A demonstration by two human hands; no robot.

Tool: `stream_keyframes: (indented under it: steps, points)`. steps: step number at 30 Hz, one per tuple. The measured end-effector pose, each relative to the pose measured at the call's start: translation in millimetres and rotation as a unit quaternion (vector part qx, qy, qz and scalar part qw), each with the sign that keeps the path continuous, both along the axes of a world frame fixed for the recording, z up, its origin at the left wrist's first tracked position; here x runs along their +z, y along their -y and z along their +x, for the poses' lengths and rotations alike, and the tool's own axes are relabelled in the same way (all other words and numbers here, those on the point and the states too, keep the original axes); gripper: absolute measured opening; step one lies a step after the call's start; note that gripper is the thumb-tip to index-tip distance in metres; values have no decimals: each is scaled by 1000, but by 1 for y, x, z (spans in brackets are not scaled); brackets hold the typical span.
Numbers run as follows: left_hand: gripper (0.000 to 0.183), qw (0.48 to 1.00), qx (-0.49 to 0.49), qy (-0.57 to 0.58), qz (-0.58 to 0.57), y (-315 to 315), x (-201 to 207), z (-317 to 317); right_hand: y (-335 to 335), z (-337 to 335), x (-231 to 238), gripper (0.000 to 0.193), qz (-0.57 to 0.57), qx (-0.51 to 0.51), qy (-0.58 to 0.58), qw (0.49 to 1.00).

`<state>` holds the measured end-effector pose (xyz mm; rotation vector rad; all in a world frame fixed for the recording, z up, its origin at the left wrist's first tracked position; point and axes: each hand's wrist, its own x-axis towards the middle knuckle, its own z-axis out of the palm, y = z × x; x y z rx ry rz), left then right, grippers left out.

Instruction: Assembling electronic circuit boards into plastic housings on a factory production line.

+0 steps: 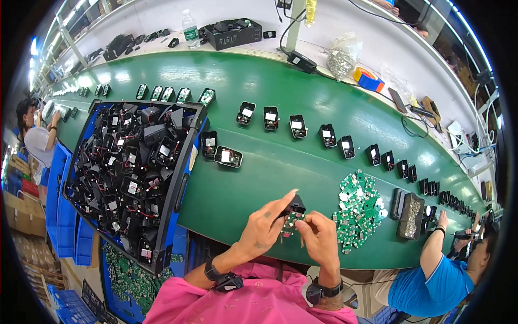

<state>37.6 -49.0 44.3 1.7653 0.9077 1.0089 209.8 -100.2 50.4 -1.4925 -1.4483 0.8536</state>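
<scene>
In front of my pink top, close to the table's near edge, both hands work together. My left hand (257, 225) is closed around a small black plastic housing (295, 203), its index finger stretched along the far side. My right hand (320, 235) pinches a small green circuit board (292, 219) at the housing's open side. Whether the board sits inside the housing or only against it, I cannot tell. To the right of my hands lies a loose heap of green circuit boards (359, 210). Two open black housings, one upright (209, 143) and one on its side (228, 157), rest beyond my left hand.
A large tray (186, 167) piled with black housings stands at left, above a blue bin of boards (135, 286). Housings line the green table (259, 186). A metal-filled box (411, 216) is at right, beside a co-worker in blue (431, 291). Tape rolls (369, 81) lie at the back.
</scene>
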Motion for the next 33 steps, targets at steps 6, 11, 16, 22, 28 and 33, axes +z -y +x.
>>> stream_keyframes:
  steps: [6, 11, 16, 22, 28, 33]
  points:
    - [50, 988, -111, 61, -93, -6, 1, -8, 1, -14, 0, 15, -20, -104, -106, 989]
    - [42, 988, -69, 51, -125, -6, 12, -5, -3, -20, -8, 15, -25, -120, -132, 984]
    - [39, 992, -54, 14, -116, -8, -1, -3, -6, -18, -13, 18, -48, -142, -150, 977]
    - [39, 990, -56, -37, -120, -12, -9, -5, -10, -16, -13, 18, -98, -160, -124, 974]
    - [40, 984, -32, 5, -176, -14, -15, -3, -17, -21, -21, 27, -13, -116, -190, 975]
    - [40, 974, -45, 25, -222, -15, -16, 1, -19, -12, -22, 40, 18, -59, 0, 998]
